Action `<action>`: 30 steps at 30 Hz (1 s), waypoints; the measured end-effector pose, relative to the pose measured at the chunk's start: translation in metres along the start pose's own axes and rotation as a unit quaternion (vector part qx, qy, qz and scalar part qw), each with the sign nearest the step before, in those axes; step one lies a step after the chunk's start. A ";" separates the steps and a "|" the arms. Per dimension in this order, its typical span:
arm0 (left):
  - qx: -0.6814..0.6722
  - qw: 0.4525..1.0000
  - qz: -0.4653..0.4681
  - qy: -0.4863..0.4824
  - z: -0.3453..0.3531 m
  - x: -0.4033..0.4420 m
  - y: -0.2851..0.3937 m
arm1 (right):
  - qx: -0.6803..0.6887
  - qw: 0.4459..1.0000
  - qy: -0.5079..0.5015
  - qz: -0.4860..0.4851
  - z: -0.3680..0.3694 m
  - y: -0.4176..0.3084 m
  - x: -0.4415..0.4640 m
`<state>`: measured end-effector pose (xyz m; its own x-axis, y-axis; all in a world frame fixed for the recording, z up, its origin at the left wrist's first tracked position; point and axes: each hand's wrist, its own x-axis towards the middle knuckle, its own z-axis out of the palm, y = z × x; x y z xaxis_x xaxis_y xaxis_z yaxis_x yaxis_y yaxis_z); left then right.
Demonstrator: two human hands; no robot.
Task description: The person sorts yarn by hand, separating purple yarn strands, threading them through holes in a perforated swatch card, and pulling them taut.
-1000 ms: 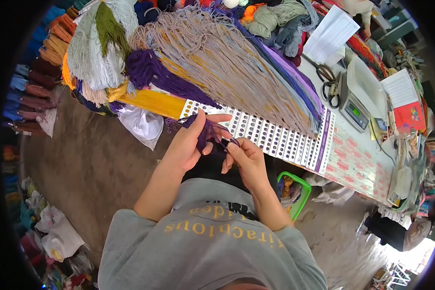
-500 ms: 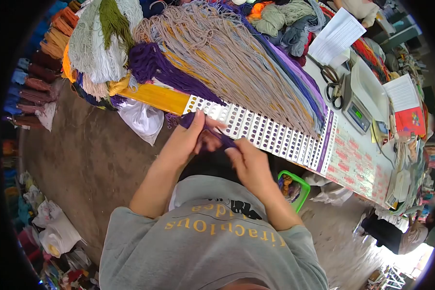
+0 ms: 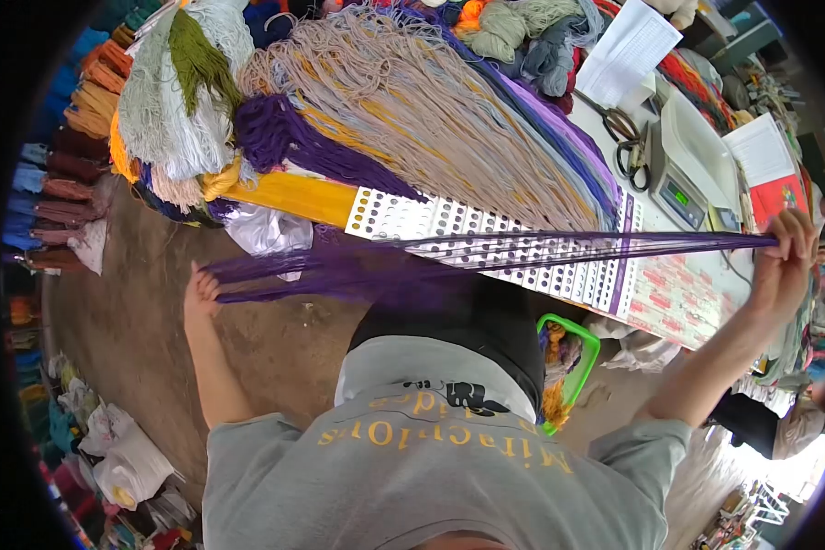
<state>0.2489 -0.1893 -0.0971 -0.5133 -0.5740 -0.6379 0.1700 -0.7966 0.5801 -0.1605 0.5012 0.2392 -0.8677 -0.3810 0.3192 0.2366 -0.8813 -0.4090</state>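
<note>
Purple yarn (image 3: 403, 282) hangs stretched before me, long axis left to right; my left fingers (image 3: 209, 284) and right fingers (image 3: 788, 236) each clench one end, neither nearer. Beyond: perforated white strip (image 3: 573, 275) on counter (image 3: 649, 213).

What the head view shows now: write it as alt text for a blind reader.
A person's left grip and right grip hold purple yarn stretched wide between them. Beyond, a table bears fanned yarn, scissors and a scale.
</note>
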 end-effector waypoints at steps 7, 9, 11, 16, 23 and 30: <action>-0.091 0.965 0.087 0.229 -0.093 0.032 0.060 | -0.267 0.940 0.043 -0.207 -0.083 -0.252 0.022; -0.211 0.963 0.160 0.056 -0.085 0.031 0.064 | -0.278 0.919 0.064 -0.273 -0.068 -0.231 0.015; -0.139 0.973 0.127 -0.130 0.034 -0.038 0.023 | -0.465 0.856 0.098 -0.202 -0.041 -0.145 0.009; -0.072 0.949 -0.018 -0.306 0.195 -0.099 -0.084 | -0.748 0.661 0.044 -0.031 -0.055 0.107 -0.027; 0.318 0.853 -0.180 -0.372 0.315 -0.122 -0.170 | -0.649 0.740 0.003 0.177 -0.113 0.304 -0.063; 0.415 0.820 -0.233 -0.318 0.330 -0.101 -0.194 | -0.741 0.656 0.045 0.134 -0.125 0.332 -0.070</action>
<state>-0.0104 0.0855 0.0219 -0.7401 0.1818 -0.6475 -0.6643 -0.3474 0.6618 -0.0761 0.2705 -0.0257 -0.9202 -0.3894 0.0405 -0.2404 0.4802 -0.8436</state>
